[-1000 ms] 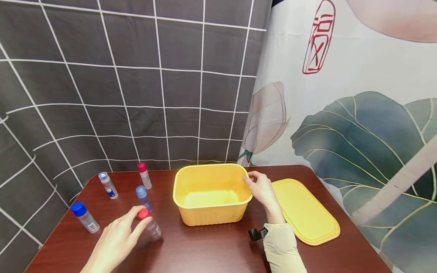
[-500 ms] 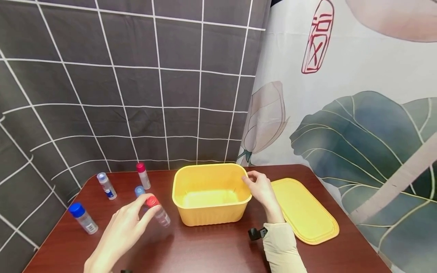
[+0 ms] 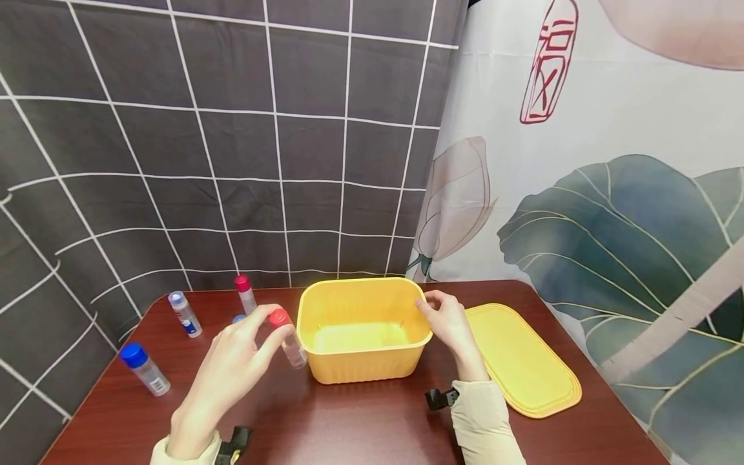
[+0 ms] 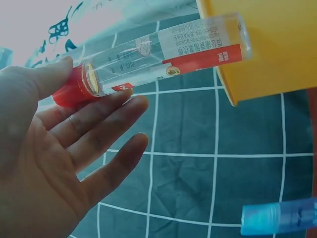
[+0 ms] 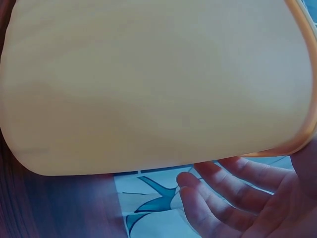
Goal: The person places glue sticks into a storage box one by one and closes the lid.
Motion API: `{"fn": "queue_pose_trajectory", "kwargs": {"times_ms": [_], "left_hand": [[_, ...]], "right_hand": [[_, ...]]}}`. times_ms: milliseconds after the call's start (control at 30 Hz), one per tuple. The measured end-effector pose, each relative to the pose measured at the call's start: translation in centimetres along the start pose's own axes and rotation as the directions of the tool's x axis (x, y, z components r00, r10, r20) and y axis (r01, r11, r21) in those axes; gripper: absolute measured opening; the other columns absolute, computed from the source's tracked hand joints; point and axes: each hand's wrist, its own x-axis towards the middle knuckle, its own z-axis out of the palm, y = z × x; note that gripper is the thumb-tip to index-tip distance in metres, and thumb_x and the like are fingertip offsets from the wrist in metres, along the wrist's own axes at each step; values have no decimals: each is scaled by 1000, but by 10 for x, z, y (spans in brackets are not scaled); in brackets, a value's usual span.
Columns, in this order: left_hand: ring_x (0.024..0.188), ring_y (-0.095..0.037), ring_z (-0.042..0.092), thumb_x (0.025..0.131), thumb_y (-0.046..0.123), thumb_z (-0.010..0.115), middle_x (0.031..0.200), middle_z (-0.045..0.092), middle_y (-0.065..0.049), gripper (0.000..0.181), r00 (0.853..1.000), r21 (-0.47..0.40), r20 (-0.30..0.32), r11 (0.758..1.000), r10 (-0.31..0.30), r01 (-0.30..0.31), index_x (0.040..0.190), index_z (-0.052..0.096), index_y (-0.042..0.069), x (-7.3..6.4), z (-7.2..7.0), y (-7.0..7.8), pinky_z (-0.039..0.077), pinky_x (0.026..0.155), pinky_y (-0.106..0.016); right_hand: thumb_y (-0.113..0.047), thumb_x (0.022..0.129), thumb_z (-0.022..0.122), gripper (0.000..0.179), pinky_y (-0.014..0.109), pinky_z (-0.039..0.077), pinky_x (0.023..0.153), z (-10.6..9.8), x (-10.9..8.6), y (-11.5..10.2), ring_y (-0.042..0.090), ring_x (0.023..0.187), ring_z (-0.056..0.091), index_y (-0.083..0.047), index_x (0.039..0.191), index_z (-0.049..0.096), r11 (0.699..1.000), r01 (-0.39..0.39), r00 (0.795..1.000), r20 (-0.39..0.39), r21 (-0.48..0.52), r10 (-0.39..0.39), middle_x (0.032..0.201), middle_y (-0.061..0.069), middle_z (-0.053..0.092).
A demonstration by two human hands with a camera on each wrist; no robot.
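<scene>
My left hand (image 3: 235,358) pinches the red cap of a clear glue bottle (image 3: 294,352), tilted and held off the table beside the left wall of a yellow plastic box (image 3: 363,368). In the left wrist view the glue bottle (image 4: 168,57) shows a red and white label, its base end overlapping the box wall. Thumb and forefinger hold the cap; the other fingers are spread loosely. At the box's right end, my right hand (image 3: 450,326) grips the rim. The right wrist view shows its fingers (image 5: 233,193) along the outside of the box (image 5: 158,89); the thumb is mostly hidden.
Left on the brown table (image 3: 372,426) stand a blue-capped bottle (image 3: 148,371), a pale-blue-capped bottle (image 3: 186,316) and a crimson-capped one (image 3: 247,297). A light-blue bottle (image 4: 277,218) is mostly hidden behind my left hand in the head view. A yellow lid (image 3: 523,361) lies right.
My left hand has lifted the red-capped glue bottle and carried it right and away from me to the box's left side. My right hand stays on the rim.
</scene>
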Motion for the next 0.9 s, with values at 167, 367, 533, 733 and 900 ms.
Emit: {"fn": "queue_pose_trajectory", "kwargs": {"times_ms": [167, 367, 533, 733, 900], "left_hand": [[68, -15, 54, 90, 33, 71, 86, 66, 5, 30, 998, -15, -51, 999, 48, -49, 115, 64, 18, 6, 3, 4, 51, 65, -37], [61, -11, 51, 91, 34, 71, 88, 67, 5, 29, 997, -60, -45, 996, 66, -68, 115, 65, 19, 13, 3, 10, 48, 58, -31], [52, -8, 43, 90, 34, 72, 90, 67, 5, 29, 996, -73, -42, 994, 81, -84, 115, 66, 20, 15, 4, 11, 43, 51, -25], [47, -6, 38, 89, 30, 74, 86, 66, 7, 28, 989, -79, -75, 988, 131, -136, 113, 66, 19, 20, 7, 11, 39, 49, -24], [47, -6, 39, 89, 30, 74, 89, 67, 5, 29, 987, -105, -78, 984, 139, -146, 114, 66, 16, 22, 8, 14, 40, 49, -24]], "right_hand": [[-26, 93, 66, 30, 33, 54, 69, -1, 0, 1, 21, 75, 62, -2, 111, 68, 1000, -1, 1000, 0, -8, 1, 88, 8, 68], [-25, 94, 65, 29, 34, 54, 69, -2, 0, 1, 21, 75, 62, -3, 112, 68, 1000, -9, 1000, -5, -15, 9, 89, 8, 68], [-25, 94, 65, 30, 34, 54, 70, -2, 0, 0, 21, 76, 62, -2, 113, 68, 1000, -19, 1000, 6, -8, 19, 89, 9, 68], [-25, 94, 64, 30, 34, 54, 70, -1, 0, 0, 21, 76, 63, -2, 113, 67, 1000, -25, 1000, 9, -3, 25, 90, 9, 68], [-25, 94, 64, 30, 35, 55, 71, 0, 1, 1, 21, 76, 62, -3, 114, 67, 1000, -22, 1000, 9, -6, 22, 90, 9, 68]]}}
